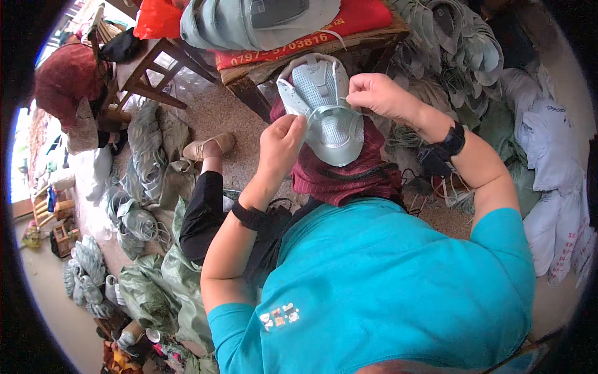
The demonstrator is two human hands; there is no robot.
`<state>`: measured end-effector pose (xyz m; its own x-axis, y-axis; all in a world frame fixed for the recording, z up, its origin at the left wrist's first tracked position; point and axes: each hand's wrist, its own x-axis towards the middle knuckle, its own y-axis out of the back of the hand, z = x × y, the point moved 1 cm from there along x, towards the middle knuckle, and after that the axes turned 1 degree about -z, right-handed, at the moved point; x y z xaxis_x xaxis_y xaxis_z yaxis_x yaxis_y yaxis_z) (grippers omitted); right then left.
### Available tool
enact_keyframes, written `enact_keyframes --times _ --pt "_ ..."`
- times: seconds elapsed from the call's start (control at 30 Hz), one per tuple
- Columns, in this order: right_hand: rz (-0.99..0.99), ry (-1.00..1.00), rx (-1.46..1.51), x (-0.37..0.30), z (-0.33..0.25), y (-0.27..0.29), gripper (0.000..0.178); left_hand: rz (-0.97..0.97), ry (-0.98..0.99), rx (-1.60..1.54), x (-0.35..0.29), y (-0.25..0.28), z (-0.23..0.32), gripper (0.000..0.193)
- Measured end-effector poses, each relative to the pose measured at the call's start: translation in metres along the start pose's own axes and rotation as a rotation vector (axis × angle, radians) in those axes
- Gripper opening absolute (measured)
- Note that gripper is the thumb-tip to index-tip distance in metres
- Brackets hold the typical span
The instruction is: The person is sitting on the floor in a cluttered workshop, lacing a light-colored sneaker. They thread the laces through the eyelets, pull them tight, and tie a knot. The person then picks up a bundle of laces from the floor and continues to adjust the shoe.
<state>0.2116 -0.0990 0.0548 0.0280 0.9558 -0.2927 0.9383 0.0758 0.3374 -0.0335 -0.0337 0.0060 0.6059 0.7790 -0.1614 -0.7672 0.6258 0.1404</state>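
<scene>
Pale grey-green mesh shoe upper (332, 128); left hand (282, 142) and right hand (379, 96) pinch lace (328, 108)

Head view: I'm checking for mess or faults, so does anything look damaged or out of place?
Nothing looks damaged on the pale shoe upper between the left hand and right hand, as far as it shows. Grey-green uppers lie heaped on the floor at left, looking untidy.

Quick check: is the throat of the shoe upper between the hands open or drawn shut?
Open for most of its length: on the shoe upper, the two sides spread apart, with the tongue showing between them.
</scene>
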Motion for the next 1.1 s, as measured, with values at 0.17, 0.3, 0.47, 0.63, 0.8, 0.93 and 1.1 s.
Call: enact_keyframes --times 0.17,0.3,0.47,0.63,0.8,0.93,1.1 --pt "-0.009 0.027 -0.240 0.007 -0.021 -0.001 0.019 0.063 0.080 -0.072 -0.004 0.001 0.002 0.030" --pt "0.030 0.096 -0.409 0.010 -0.028 -0.006 0.017 0.100 0.034 -0.028 0.004 0.000 0.003 0.029" --pt "0.089 0.389 -0.811 0.008 -0.033 -0.009 0.013 0.320 -0.368 0.552 0.008 -0.004 0.012 0.022" --pt "0.082 0.624 -1.140 0.001 -0.046 -0.002 0.014 0.222 -0.610 0.816 0.008 -0.002 0.031 0.022" --pt "0.011 0.739 -1.054 0.006 -0.061 -0.001 0.025 0.139 -0.746 0.934 0.012 -0.001 0.039 0.021" --pt "-0.215 0.508 -1.029 0.014 -0.063 0.013 0.029 0.046 -0.526 0.778 0.012 -0.002 0.033 0.020" --pt "-0.220 0.601 -1.019 0.016 -0.057 0.021 0.029 0.026 -0.485 0.776 0.012 0.012 0.043 0.018"
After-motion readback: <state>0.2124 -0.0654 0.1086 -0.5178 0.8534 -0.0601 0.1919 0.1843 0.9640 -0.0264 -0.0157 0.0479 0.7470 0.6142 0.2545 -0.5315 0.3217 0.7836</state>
